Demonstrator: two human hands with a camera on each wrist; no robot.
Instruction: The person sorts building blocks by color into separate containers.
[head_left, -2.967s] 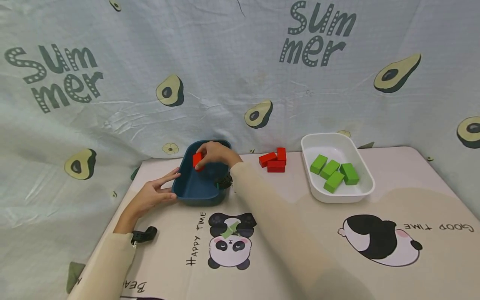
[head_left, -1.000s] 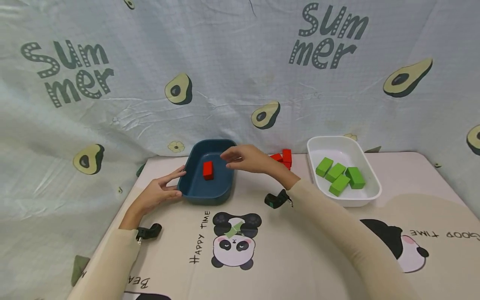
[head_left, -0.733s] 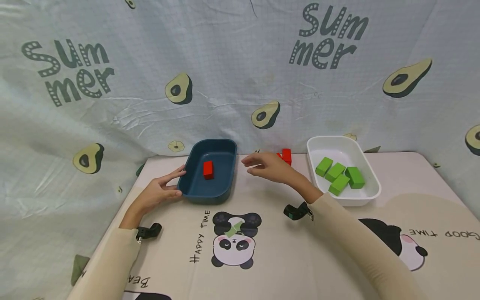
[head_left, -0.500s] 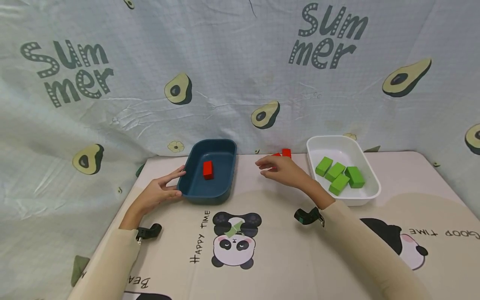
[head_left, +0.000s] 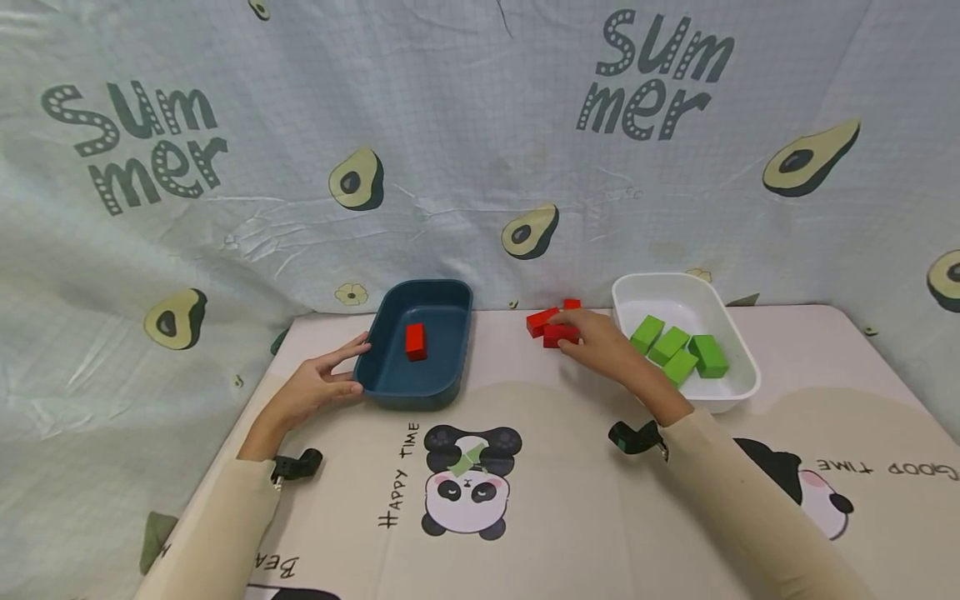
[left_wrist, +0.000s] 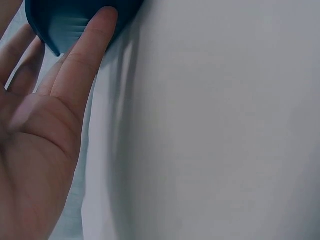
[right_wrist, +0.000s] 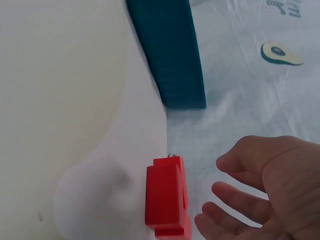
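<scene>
My left hand (head_left: 303, 392) rests its extended fingers against the left side of a dark blue container (head_left: 412, 398). The left wrist view shows the same hand (left_wrist: 50, 115) with a fingertip on the blue wall (left_wrist: 70, 25). One red block (head_left: 416, 342) lies inside the container. My right hand (head_left: 600, 343) is at a group of red blocks, its thumb and fingers spread around the front block (head_left: 560, 335). In the right wrist view that hand (right_wrist: 270, 190) has loosely bent fingers and a gap to the red block (right_wrist: 164, 196).
Behind the front block lie another red block (head_left: 542, 322) and a partly hidden one (head_left: 572, 305). To the right stands a white container (head_left: 742, 367) holding several green blocks (head_left: 708, 356). A patterned cloth (head_left: 435, 100) hangs behind the table (head_left: 555, 483).
My right hand has left the red block inside the blue container and moved right, over to the other red blocks. The left hand stays at the container's side.
</scene>
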